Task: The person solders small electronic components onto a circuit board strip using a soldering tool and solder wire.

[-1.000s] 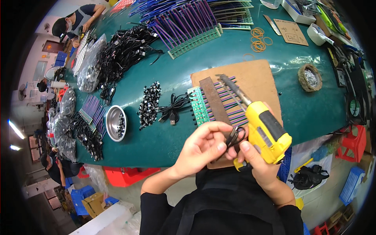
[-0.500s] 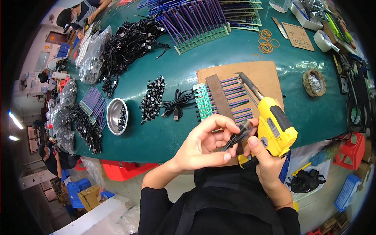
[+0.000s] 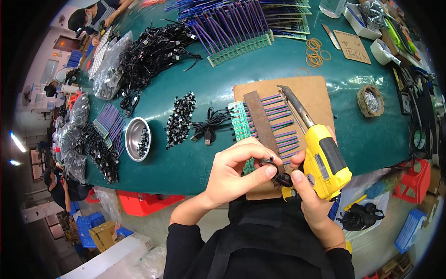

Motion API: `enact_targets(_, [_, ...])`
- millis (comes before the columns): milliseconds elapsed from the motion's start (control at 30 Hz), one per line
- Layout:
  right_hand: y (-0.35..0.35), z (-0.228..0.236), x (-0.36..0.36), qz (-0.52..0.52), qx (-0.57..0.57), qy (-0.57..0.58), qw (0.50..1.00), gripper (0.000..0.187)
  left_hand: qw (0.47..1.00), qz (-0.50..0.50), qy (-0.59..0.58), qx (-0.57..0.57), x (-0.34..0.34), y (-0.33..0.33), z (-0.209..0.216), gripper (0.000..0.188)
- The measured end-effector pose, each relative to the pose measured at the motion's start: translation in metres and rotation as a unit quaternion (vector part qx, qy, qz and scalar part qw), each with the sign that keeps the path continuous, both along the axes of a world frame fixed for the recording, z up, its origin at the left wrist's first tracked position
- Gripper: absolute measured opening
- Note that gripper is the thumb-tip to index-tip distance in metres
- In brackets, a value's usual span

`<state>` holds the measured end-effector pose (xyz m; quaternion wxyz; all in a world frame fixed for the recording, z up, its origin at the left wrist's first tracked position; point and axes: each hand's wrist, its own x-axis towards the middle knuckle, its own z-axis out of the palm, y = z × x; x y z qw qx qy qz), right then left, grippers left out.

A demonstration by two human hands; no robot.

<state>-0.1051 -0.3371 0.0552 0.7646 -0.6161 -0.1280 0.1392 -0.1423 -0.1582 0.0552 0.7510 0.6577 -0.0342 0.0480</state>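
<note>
- Right here, over the near part of the brown board (image 3: 313,95), the left hand (image 3: 234,174) is pinching a looped black cable (image 3: 281,178) between thumb and fingers.
- The right hand (image 3: 312,197) has the yellow soldering gun (image 3: 327,167) in its grasp, thumb and a fingertip up by that cable — whether they grip it, I can't tell.
- On the board: green circuit boards (image 3: 239,120) with coloured wires (image 3: 285,123), and a rusty metal bar (image 3: 260,118) lying across them.
- Left of the board, on the green desk (image 3: 179,172): steel bowl (image 3: 131,139), heaped small black parts (image 3: 180,123), coiled cable (image 3: 210,124) nearest the board.
- Right of the board, a round dish (image 3: 361,103) of silvery bits.
- Just beyond the board, rubber bands (image 3: 314,53); farther, wired circuit strips (image 3: 237,32), stacked up.
- Far left beyond the board — a person (image 3: 101,16) in a dark cap.
</note>
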Motion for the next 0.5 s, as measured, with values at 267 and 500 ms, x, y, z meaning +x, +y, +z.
enact_targets(267, [-0.003, 0.003, -0.002, 0.020, -0.077, -0.079, 0.994, 0.078, 0.996, -0.042, -0.001, 0.085, 0.000, 0.005, 0.014, 0.009])
enact_targets(500, [0.001, 0.000, -0.009, 0.002, -0.010, -0.088, 0.996, 0.069, 0.986, -0.118, 0.084, 0.081, -0.002, 0.001, 0.012, 0.019])
